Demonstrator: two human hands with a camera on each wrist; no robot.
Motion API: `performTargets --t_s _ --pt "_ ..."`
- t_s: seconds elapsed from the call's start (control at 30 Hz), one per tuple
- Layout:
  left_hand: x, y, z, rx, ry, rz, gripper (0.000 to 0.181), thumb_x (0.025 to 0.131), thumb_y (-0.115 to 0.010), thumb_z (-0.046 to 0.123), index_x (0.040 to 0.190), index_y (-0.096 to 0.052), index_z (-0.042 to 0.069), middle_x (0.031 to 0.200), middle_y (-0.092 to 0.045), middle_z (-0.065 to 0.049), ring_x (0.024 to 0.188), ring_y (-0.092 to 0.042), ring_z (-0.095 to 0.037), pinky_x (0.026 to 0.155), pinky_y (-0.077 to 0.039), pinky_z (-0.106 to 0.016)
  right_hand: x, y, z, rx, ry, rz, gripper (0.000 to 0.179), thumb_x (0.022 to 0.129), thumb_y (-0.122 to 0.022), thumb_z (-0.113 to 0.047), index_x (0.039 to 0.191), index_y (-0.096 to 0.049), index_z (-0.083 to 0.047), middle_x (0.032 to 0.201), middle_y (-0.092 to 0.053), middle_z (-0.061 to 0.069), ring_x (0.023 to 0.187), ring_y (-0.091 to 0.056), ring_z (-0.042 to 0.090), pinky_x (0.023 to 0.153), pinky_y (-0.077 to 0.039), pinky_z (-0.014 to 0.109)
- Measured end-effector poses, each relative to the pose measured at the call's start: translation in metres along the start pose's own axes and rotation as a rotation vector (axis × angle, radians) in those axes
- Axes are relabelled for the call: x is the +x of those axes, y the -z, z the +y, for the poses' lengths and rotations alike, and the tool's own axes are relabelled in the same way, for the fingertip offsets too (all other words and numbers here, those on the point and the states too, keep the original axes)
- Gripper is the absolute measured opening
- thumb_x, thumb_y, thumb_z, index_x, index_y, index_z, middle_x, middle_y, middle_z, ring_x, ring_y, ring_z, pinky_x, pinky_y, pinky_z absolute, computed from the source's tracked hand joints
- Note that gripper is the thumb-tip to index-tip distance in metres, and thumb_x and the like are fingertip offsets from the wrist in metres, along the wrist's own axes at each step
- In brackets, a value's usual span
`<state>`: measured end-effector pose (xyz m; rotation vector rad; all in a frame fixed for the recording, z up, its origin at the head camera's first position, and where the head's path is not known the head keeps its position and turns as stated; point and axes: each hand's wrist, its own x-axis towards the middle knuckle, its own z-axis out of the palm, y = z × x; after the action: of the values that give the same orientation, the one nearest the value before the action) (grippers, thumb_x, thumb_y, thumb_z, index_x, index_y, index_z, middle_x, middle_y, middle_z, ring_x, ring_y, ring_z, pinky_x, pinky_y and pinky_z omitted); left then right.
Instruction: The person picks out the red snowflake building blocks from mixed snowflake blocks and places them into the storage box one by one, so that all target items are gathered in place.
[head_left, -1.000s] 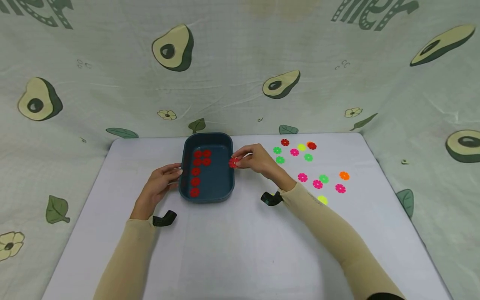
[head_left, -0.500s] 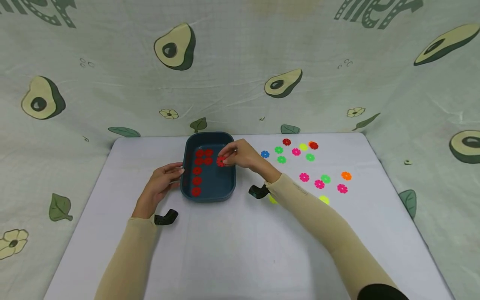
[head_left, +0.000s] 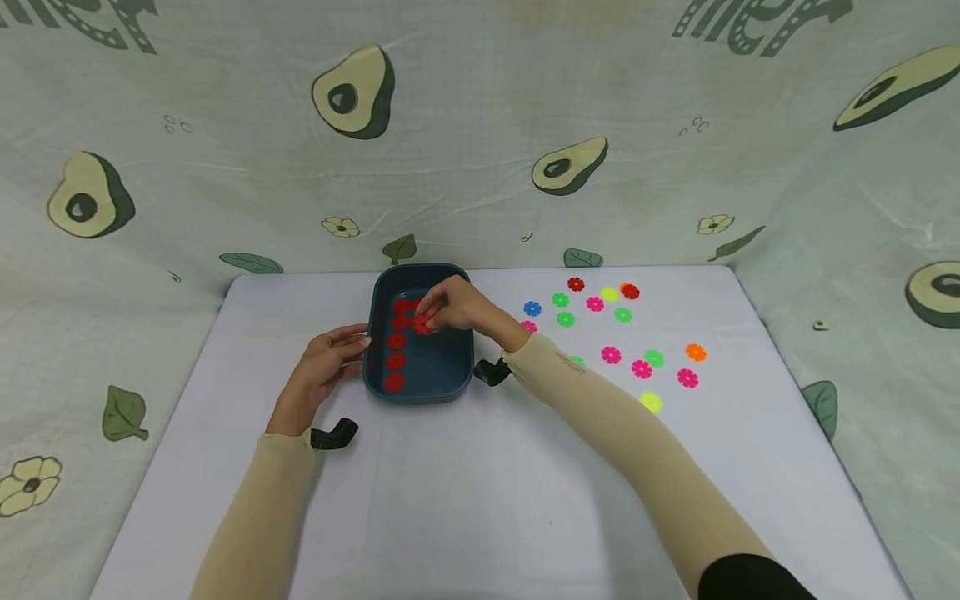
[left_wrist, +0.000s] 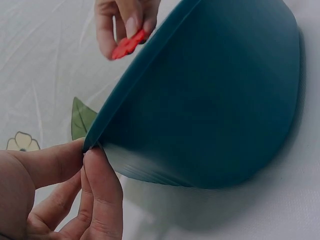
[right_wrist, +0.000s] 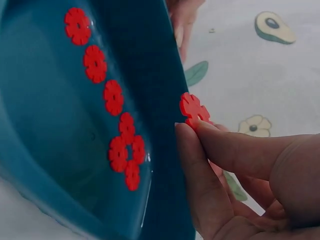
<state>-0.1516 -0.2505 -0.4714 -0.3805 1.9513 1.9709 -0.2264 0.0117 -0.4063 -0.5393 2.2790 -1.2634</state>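
Observation:
My left hand [head_left: 321, 368] pinches the left rim of a deep blue plastic tray [head_left: 420, 371]. In the left wrist view, thumb and fingers meet on either side of the rim of this tray [left_wrist: 210, 105]. Over the tray, my right hand [head_left: 463, 306] holds a red notched plastic disc [head_left: 422, 323] between thumb and index finger. Seen from the right wrist, that red disc [right_wrist: 193, 107] is raised above several red discs [right_wrist: 95, 63] lying flat on the tray's floor. These form a line along the left side, with a small cluster at the far end.
Loose notched discs lie on the white table [head_left: 450, 500] to the right: pink [head_left: 611, 355], green [head_left: 622, 315], yellow [head_left: 651, 402], orange [head_left: 696, 352], blue [head_left: 532, 308] and darker red [head_left: 576, 284]. An avocado-print cloth [head_left: 465, 100] hangs behind. My right sleeve covers part of the scatter.
My right hand has carried the red disc leftward from the tray's right rim to above the red cluster. A blue disc behind it has come into view. The left hand keeps its grip.

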Motion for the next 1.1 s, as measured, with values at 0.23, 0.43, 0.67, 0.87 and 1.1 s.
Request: performTargets --t_s 0.23,0.43,0.67,0.87,1.1 --pt "-0.001 0.000 0.000 0.008 -0.004 0.001 0.055 0.108 -0.062 0.011 0.158 -0.042 -0.002 0.105 -0.066 0.010 0.089 -0.061 -0.005 0.074 -0.057 -0.020 0.012 -0.007 -0.004 0.008 -0.045 -0.043 0.025 0.089 -0.074 0.017 0.113 -0.078 0.007 0.098 -0.073 0.018 0.081 -0.073 0.023 0.089 -0.064 0.042" --pt "0.000 0.001 -0.001 -0.003 -0.007 0.002 0.056 0.107 -0.064 0.010 0.157 -0.043 -0.004 0.102 -0.067 0.012 0.086 -0.063 -0.004 0.072 -0.057 -0.020 0.022 -0.010 -0.006 -0.011 -0.082 -0.088 0.025 0.089 -0.073 0.019 0.111 -0.077 0.008 0.090 -0.068 0.013 0.079 -0.072 0.024 0.092 -0.062 0.047" --pt "0.001 0.002 -0.001 -0.019 0.002 0.005 0.056 0.107 -0.064 0.010 0.157 -0.043 -0.003 0.101 -0.067 0.012 0.085 -0.063 -0.004 0.072 -0.057 -0.020 0.035 -0.015 -0.006 -0.120 -0.096 -0.114 0.023 0.088 -0.073 0.018 0.107 -0.079 0.006 0.078 -0.063 0.005 0.070 -0.068 0.017 0.090 -0.063 0.045" --pt "0.000 0.000 0.000 -0.013 0.006 0.008 0.056 0.107 -0.064 0.010 0.157 -0.044 -0.003 0.102 -0.067 0.012 0.087 -0.063 -0.004 0.072 -0.057 -0.020 0.045 -0.023 -0.003 -0.202 -0.136 -0.122 0.023 0.088 -0.075 0.016 0.106 -0.080 0.003 0.080 -0.061 0.003 0.070 -0.065 0.014 0.075 -0.063 0.029" --pt "-0.003 -0.001 0.002 -0.015 0.010 0.009 0.056 0.107 -0.063 0.010 0.158 -0.043 -0.003 0.103 -0.066 0.010 0.087 -0.063 -0.005 0.071 -0.057 -0.020 0.052 -0.030 0.001 -0.243 -0.187 -0.133 0.021 0.090 -0.074 0.015 0.106 -0.080 0.003 0.091 -0.069 0.010 0.074 -0.067 0.017 0.076 -0.063 0.029"
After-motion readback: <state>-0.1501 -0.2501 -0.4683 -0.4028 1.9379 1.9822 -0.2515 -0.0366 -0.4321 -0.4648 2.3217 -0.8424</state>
